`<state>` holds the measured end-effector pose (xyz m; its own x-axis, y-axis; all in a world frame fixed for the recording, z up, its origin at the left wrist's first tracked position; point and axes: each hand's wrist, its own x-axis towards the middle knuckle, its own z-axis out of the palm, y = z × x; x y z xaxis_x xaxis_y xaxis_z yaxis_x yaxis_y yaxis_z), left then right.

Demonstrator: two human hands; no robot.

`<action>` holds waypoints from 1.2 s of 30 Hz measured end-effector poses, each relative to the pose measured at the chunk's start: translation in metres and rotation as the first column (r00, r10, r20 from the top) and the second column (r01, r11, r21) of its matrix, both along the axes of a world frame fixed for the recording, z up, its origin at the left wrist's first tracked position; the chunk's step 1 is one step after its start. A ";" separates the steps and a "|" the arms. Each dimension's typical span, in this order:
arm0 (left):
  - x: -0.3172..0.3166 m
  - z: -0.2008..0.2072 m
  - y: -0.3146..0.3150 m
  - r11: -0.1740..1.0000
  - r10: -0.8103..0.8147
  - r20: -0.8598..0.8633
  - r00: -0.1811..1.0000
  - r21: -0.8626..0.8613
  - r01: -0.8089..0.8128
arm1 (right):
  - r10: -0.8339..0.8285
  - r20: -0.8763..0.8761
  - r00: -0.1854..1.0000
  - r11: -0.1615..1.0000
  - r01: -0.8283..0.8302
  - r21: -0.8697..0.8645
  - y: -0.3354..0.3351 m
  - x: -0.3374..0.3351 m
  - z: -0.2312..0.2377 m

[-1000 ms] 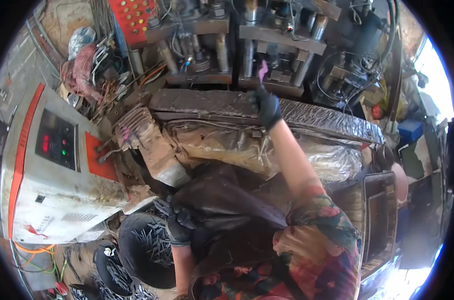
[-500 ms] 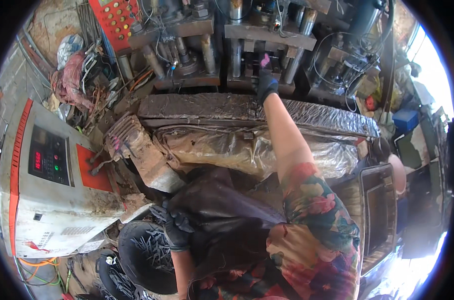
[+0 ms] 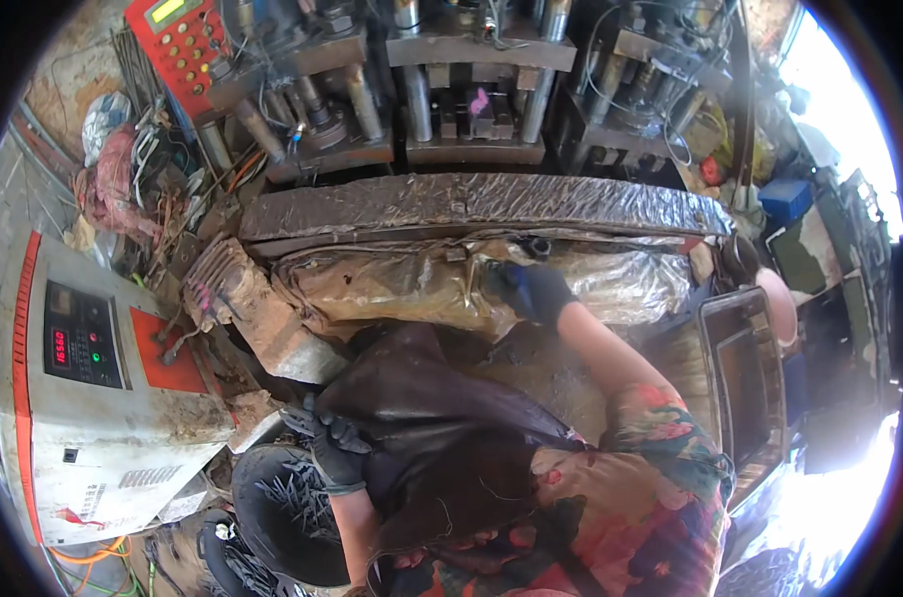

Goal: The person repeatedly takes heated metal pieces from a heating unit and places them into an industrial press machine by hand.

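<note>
My right hand (image 3: 531, 291), in a dark glove, hovers over the plastic-wrapped bench (image 3: 392, 284) just below the press. It is blurred, and I see nothing in it. A small pink piece (image 3: 479, 101) sits in the middle station of the press (image 3: 476, 149), well above that hand. My left hand (image 3: 329, 445), also in a dark glove, lies with its fingers apart at the edge of my dark apron (image 3: 441, 448). It is right above a black bin (image 3: 272, 517) holding several small dark metal parts.
A grey and orange control cabinet (image 3: 93, 398) with a lit red display stands at the left. A red keypad box (image 3: 178, 45) hangs at the upper left. Tangled wires and rags (image 3: 123, 179) lie behind the cabinet. A metal tray (image 3: 745, 378) stands at the right.
My right hand has drawn back from the press down to the bench, and the pink piece stays in the press. My left hand has barely moved.
</note>
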<state>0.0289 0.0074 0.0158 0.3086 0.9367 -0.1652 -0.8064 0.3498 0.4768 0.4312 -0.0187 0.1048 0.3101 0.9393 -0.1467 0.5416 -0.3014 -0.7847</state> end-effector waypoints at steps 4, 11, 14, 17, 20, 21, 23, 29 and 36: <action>0.002 -0.004 0.000 1.000 0.011 -0.013 1.000 0.008 -0.011 | 0.109 0.672 0.732 0.994 -0.078 -0.077 -0.004 -0.001 -0.006; 0.010 -0.006 0.000 1.000 -0.017 -0.050 0.999 0.022 0.018 | -0.030 0.037 0.999 0.999 0.029 0.028 -0.009 0.029 0.013; 0.003 -0.013 0.002 0.999 -0.005 -0.104 0.995 -0.049 0.000 | -0.065 -0.766 0.639 0.878 0.402 0.261 -0.007 0.108 -0.009; -0.026 -0.037 0.011 0.984 -0.115 0.065 0.991 -0.128 0.123 | -0.276 -0.814 0.511 0.701 0.686 0.193 0.000 0.172 0.022; -0.010 -0.023 0.012 0.977 -0.118 -0.030 0.992 -0.180 0.111 | -0.162 -0.949 0.272 0.580 0.804 0.131 -0.010 0.270 0.010; -0.001 -0.016 0.012 0.965 -0.082 -0.074 0.994 -0.256 0.060 | -0.185 -0.946 0.268 0.576 0.809 0.117 -0.013 0.295 0.006; -0.009 -0.017 0.013 0.959 -0.068 -0.096 0.993 -0.279 0.038 | -0.274 -0.914 0.300 0.543 0.832 0.111 0.001 0.303 0.010; 0.007 -0.010 0.012 0.992 -0.035 -0.132 0.991 -0.124 0.018 | -0.306 -0.900 0.310 0.491 0.861 0.130 0.027 0.332 0.016; -0.001 -0.039 0.026 0.991 -0.058 -0.147 0.987 -0.132 0.039 | -0.267 -0.885 0.382 0.553 0.813 0.184 0.031 0.348 0.028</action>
